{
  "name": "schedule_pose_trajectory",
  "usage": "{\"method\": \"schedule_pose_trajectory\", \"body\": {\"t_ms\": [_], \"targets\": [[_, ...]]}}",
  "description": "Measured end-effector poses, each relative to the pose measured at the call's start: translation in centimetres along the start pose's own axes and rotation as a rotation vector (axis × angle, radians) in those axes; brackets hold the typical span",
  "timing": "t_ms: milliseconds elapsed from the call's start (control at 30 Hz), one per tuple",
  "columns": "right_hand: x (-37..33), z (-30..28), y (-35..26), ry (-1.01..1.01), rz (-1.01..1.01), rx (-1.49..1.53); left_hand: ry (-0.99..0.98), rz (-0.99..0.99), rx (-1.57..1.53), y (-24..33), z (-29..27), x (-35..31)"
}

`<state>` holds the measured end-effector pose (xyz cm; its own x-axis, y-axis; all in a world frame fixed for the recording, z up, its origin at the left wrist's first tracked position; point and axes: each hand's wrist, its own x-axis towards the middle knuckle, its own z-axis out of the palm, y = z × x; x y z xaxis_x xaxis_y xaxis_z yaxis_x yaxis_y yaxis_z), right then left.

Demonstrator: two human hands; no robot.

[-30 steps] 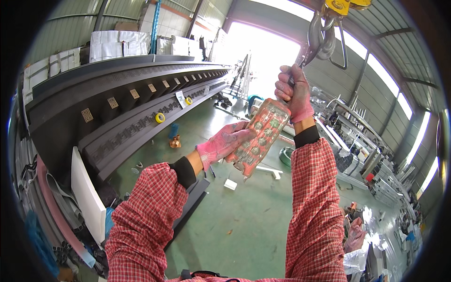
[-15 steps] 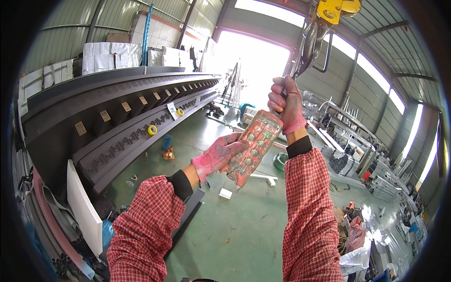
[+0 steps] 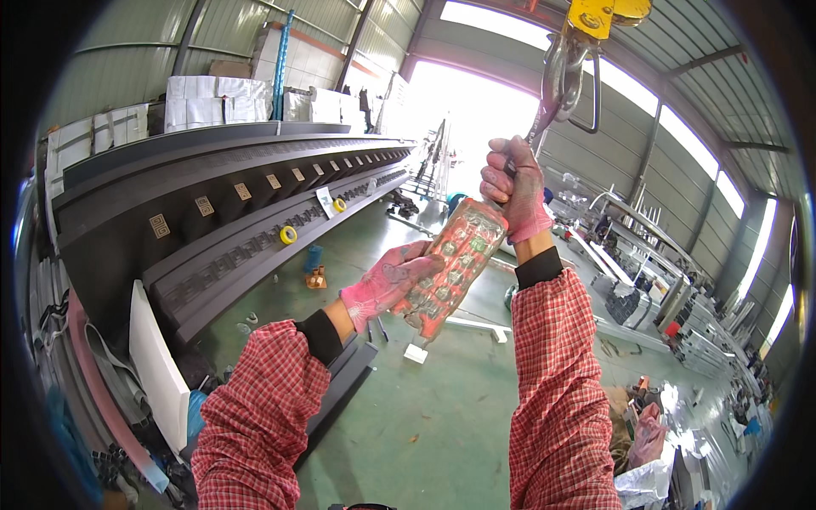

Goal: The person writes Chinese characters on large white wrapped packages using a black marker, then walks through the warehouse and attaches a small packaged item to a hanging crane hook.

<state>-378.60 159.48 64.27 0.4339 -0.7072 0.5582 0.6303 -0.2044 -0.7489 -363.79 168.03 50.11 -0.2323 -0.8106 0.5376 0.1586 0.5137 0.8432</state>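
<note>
A long orange-red push-button hoist pendant [image 3: 460,257], wrapped in clear plastic, is tilted in front of me with its upper end to the right. My left hand [image 3: 389,279], in a pink glove, grips its lower left side, thumb across the buttons. My right hand [image 3: 518,191], also gloved in pink and dirty at the fingers, is closed around a dark cable [image 3: 535,129] just above the pendant's top. The cable runs up toward the metal crane hook [image 3: 558,78] under a yellow hook block [image 3: 599,17]; whether cable and hook touch, I cannot tell.
Long dark metal profiles [image 3: 110,225] with square ornaments lie on the left, two yellow tape rolls [image 3: 288,235] on them. A white panel [image 3: 160,365] leans nearby. Metal bars [image 3: 654,293] are stacked at right, with plastic scraps [image 3: 642,476] below. A white block [image 3: 416,353] lies on the green floor.
The surroundings have shifted slightly to the right in the view. Both hands keep their hold on the pendant and the cable, almost in the same place.
</note>
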Motion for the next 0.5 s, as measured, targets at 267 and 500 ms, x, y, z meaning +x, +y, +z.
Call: {"method": "schedule_pose_trajectory", "body": {"t_ms": [267,500], "targets": [[-0.2,1.3,0.3,-0.114,0.041,0.064,0.066,0.04,0.145,1.7,0.4,-2.1],[-1.0,2.9,0.6,-0.162,0.037,0.055,0.161,0.006,0.22,2.3,0.5,-3.7]]}}
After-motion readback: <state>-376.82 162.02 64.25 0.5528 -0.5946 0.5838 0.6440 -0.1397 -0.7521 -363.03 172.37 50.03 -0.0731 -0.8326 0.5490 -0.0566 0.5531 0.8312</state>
